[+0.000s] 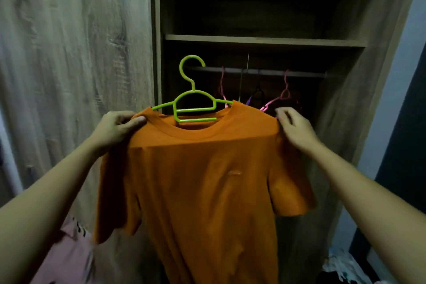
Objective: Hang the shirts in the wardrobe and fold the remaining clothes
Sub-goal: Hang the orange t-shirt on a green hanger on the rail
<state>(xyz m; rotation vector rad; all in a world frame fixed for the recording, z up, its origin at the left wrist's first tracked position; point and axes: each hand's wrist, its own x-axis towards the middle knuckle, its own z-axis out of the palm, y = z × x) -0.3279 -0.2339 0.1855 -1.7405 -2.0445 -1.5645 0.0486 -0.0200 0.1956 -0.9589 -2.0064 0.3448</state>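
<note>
An orange T-shirt [202, 182] hangs on a green plastic hanger [192, 104], held up in front of the open wardrobe [253, 40]. My left hand [115, 129] grips the shirt's left shoulder with the thumb on top. At the right shoulder my right hand [295, 127] pinches the fabric, fingers curled. The hanger's hook points up, level with the wardrobe rail [265, 72] but in front of it and to its left, not on it.
Pink hangers [284, 92] and a dark one hang on the rail behind the shirt. A shelf crosses above the rail. The closed wooden door [76, 53] fills the left. Pink clothing [69, 256] lies low left, more clothes [341, 270] low right.
</note>
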